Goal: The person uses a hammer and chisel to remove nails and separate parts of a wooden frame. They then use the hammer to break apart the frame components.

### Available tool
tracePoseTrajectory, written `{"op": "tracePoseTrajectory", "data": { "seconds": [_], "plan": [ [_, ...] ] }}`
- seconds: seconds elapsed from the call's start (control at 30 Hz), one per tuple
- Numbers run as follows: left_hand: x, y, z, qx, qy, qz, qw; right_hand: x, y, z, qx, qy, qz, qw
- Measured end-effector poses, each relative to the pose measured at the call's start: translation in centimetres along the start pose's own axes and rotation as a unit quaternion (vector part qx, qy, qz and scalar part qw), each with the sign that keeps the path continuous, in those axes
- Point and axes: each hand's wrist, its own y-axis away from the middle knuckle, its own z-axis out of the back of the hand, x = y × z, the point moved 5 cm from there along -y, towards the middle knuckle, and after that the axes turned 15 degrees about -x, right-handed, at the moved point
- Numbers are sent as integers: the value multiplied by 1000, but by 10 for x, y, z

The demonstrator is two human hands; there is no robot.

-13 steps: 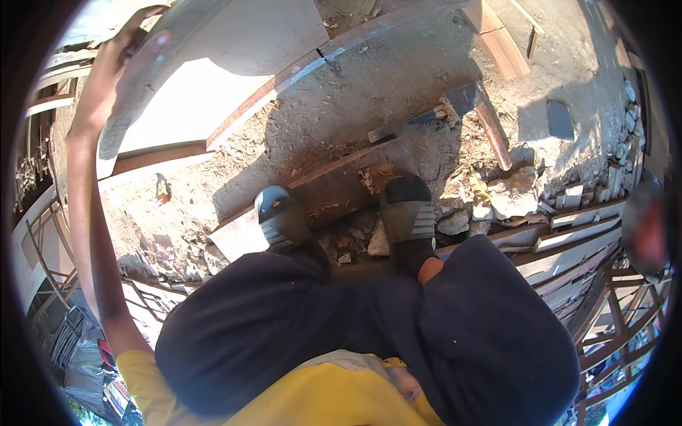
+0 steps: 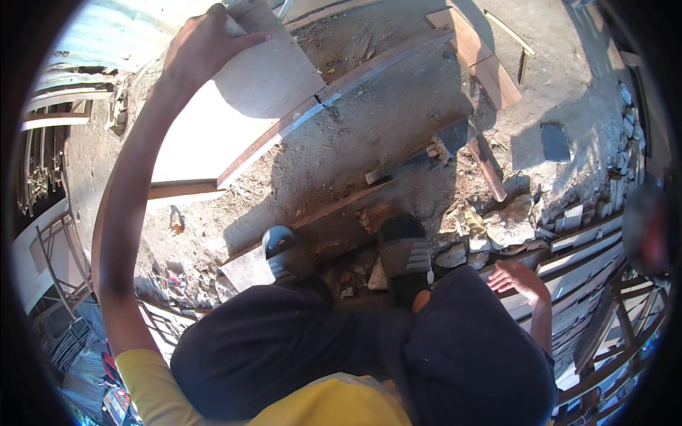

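Observation:
My left hand (image 2: 202,46) reaches to the far left, its thumb stretched over a pale wooden panel (image 2: 188,138) on the ground. Its fingers curl round a grey wooden piece (image 2: 250,13) at the panel's far end, mostly hidden by the hand. Beyond my right knee, my right hand (image 2: 522,280) is open and empty, fingers apart, above stacked boards (image 2: 590,238). Ahead of my feet lies a hammer-like tool with a dark head (image 2: 452,135) and a brown wooden handle (image 2: 487,169). A flat dark bar (image 2: 401,169) lies beside it.
Under my sandals (image 2: 405,248) runs a brown plank (image 2: 341,220) among broken stones. A dark block (image 2: 555,142) lies to the right, and reddish planks (image 2: 490,71) lie farther off. Rubble (image 2: 508,227) borders the boards. Wooden frames (image 2: 618,334) stand at the lower right.
My left hand has moved right and away along the panel; the grey plank beneath it no longer shows at the panel's left side. My right hand has come into view by my right knee.

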Motion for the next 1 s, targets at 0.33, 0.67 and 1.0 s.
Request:
{"op": "tracePoseTrajectory", "data": {
  "seconds": [0.33, 0.67, 1.0],
  "plan": [
    [-35, 34, 124, -198, 92, -36, 975, 282, 25, 107, -312, -323, 368, 814],
    [-17, 91, 178, -379, 325, 52, 865, 366, 214, 191, -529, -457, 648, 303],
    [53, 169, 99, -417, 387, 175, 803, 405, 268, 116, -431, -219, 815, 321]
  ]
}}
